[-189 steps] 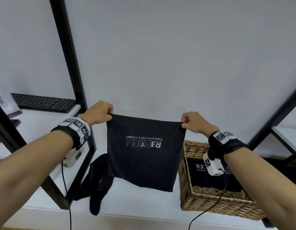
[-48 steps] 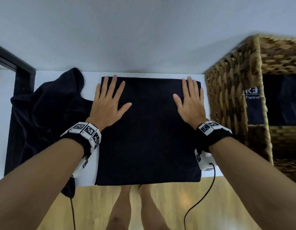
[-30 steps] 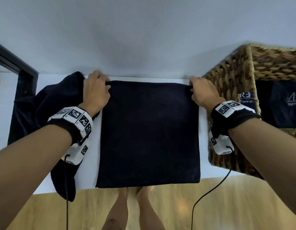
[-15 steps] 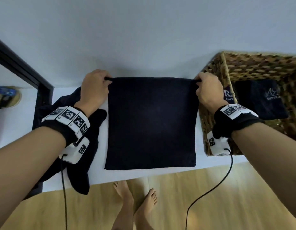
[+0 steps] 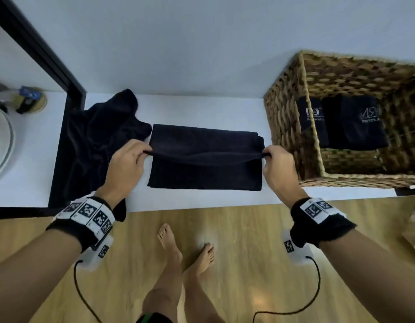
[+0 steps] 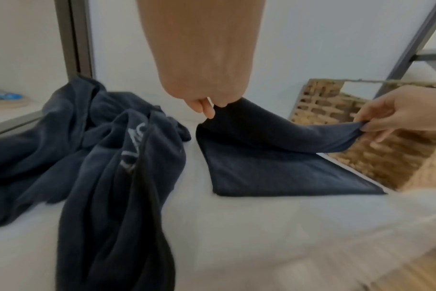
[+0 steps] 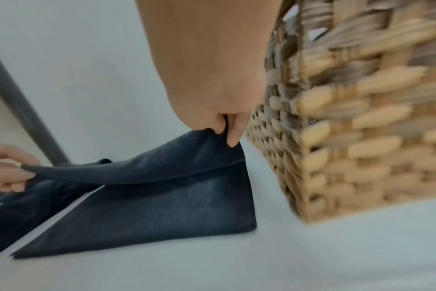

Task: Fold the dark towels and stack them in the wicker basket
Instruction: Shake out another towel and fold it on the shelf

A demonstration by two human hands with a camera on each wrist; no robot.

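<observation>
Both hands pinch towel [image 5: 204, 169] far edge, lifted; wicker basket [image 5: 288, 127] beside right

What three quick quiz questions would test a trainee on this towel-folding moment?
1. True or false: both hands pinch the same edge of the towel being folded.
2. Which side of that towel is the wicker basket on: the person's left or right?
3. What lies in a loose heap beside the left hand?

Key
1. True: left hand and right hand each pinch one corner of the lifted edge.
2. Right; folded towels already lie inside.
3. The unfolded dark towels.
</observation>
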